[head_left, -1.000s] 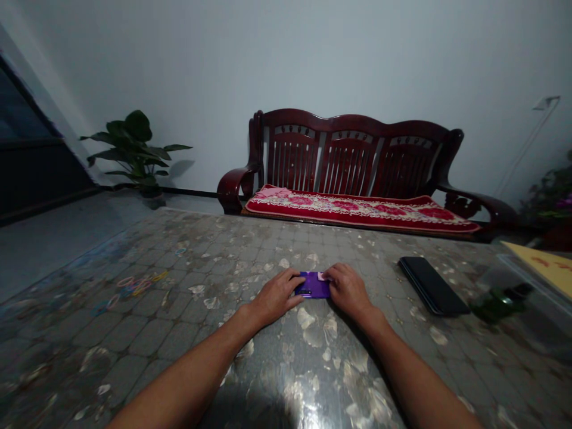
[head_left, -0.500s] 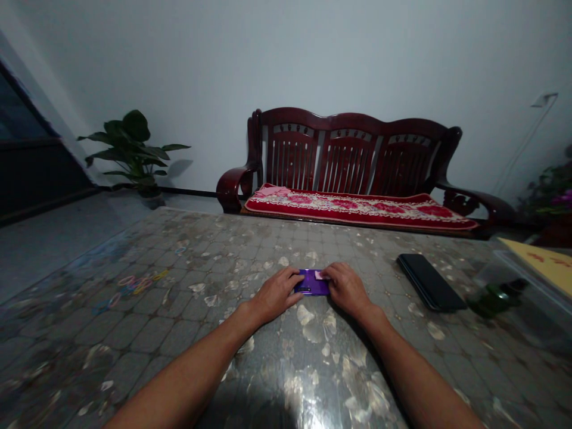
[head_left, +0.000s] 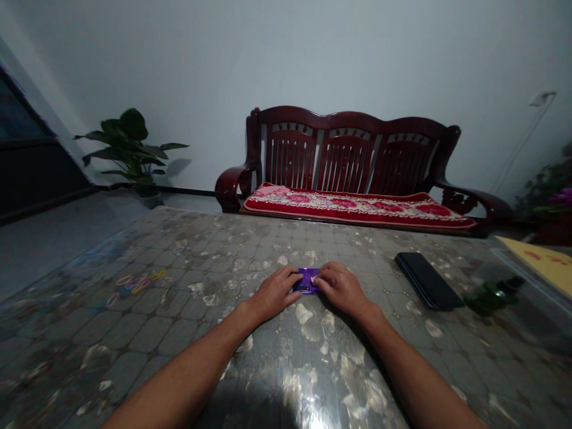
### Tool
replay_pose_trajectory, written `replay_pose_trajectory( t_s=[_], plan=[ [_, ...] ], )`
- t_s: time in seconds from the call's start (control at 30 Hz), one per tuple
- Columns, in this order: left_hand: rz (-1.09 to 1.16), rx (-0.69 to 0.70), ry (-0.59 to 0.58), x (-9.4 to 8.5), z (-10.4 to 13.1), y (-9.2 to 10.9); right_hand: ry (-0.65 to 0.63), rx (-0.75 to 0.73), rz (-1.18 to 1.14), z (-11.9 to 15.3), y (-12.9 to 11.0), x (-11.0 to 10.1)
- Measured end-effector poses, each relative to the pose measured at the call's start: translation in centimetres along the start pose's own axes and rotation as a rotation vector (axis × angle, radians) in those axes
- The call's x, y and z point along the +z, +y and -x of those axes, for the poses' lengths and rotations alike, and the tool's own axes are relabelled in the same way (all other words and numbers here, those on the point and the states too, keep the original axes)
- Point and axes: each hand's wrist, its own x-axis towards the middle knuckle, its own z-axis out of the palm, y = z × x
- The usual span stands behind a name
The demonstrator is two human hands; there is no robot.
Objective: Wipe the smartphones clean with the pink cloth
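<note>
Reaching forward low over patterned table (head_left: 147,339), left hand (head_left: 273,293) grips left end of purple phone (head_left: 306,287), thumb near side, fingers far side, phone flat between both hands; right hand (head_left: 343,287), bent inward, pinches pale scrap (head_left: 313,279) against phone's surface; red marks on yellow sheet (head_left: 546,268), far right, too blurred to read.

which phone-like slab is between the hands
The glossy purple rectangular slab, between the left hand and right hand; the black rectangular slab lies apart, farther right.
</note>
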Motion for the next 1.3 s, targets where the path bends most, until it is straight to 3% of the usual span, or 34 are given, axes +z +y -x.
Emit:
replay_pose_trajectory(
  t_s=[0.23, 0.53, 0.77, 1.0, 1.13, 1.3],
  plan=[
    [-0.004, -0.004, -0.006, -0.3, 0.0, 0.3, 0.012, -0.037, 0.004, 0.0, 0.9, -0.1],
    [-0.011, 0.0, -0.002, -0.4, 0.0, 0.2, -0.033, 0.348, 0.348, -0.1, 0.3, -1.9],
    [-0.027, 0.003, -0.005, -0.2, 0.0, 0.2, -0.092, 0.397, 0.347, -0.6, -0.1, -1.5],
    [-0.02, 0.005, -0.01, -0.3, 0.0, 0.2, -0.126, 0.482, 0.172, -1.3, 2.3, -2.5],
    [-0.021, 0.008, -0.006, -0.3, 0.0, 0.3, -0.064, 0.52, 0.251, -1.7, 2.8, -2.5],
    [-0.047, 0.007, -0.007, -0.2, 0.0, 0.3, -0.135, 0.489, 0.256, -2.1, 2.1, -2.2]
  ],
)
